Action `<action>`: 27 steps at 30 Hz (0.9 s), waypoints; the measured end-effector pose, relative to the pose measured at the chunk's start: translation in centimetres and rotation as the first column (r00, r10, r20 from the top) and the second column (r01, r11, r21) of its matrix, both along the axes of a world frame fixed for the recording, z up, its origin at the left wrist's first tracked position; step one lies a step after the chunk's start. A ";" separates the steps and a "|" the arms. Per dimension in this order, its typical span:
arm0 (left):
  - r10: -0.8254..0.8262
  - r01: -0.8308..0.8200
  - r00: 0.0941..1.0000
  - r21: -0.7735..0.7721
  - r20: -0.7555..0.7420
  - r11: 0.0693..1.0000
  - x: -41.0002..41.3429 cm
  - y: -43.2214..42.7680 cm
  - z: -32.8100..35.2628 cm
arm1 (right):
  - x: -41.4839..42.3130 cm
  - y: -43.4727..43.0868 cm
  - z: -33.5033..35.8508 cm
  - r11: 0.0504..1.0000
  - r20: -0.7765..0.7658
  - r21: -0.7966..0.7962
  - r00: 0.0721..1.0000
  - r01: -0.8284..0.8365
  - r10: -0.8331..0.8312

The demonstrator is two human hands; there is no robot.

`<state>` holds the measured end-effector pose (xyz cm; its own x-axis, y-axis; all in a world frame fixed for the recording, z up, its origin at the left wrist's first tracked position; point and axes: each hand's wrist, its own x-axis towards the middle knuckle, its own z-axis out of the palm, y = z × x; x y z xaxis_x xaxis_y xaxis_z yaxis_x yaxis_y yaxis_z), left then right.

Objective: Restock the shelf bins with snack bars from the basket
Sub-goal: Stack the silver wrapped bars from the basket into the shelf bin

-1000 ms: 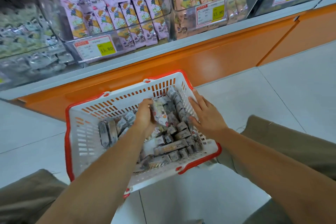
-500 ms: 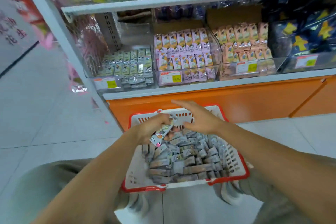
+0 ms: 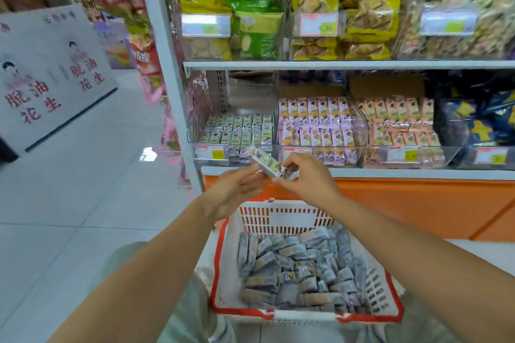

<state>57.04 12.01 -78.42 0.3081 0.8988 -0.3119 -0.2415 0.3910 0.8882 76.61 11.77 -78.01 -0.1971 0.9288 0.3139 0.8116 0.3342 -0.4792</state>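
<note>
Task status: early, by my estimate. The basket point(image 3: 289, 218) is well filled with bars point(image 3: 295, 267), and the left bin point(image 3: 245, 100) has free space above its rows. I hold one bar point(image 3: 266, 166) in front of that bin, above the basket. My right hand point(image 3: 308, 175) pinches one end, fingers curled. My left hand point(image 3: 237, 186) appears to support the bar with nearly straight fingers; blur limits certainty.

A pale-wrapped snack bar point(image 3: 267, 167) is held tilted just in front of the clear leftmost shelf bin point(image 3: 198, 122), part-filled with neat matching rows. Below, a red-rimmed white basket point(image 3: 289, 217) holds jumbled grey-wrapped bars point(image 3: 301, 267).
</note>
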 end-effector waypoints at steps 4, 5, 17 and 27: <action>0.251 -0.254 0.966 0.060 0.055 0.965 1.2 2.3 1.3 | -2.4 1.9 1.6 0.997 -0.030 0.071 0.999 -0.023 0.025; 0.289 -0.291 0.957 0.078 0.038 0.954 1.1 3.3 1.7 | -2.6 2.7 1.9 0.997 -0.048 0.062 0.998 -0.041 0.044; 0.308 -0.252 0.774 0.178 -0.552 0.951 -0.1 18.2 3.3 | 1.0 16.0 1.2 0.998 0.037 -0.045 0.998 0.044 -0.043; 0.298 -0.199 0.614 0.223 -0.731 0.954 2.5 27.5 1.5 | 2.1 21.6 -1.5 0.999 0.127 -0.039 0.991 -0.032 0.036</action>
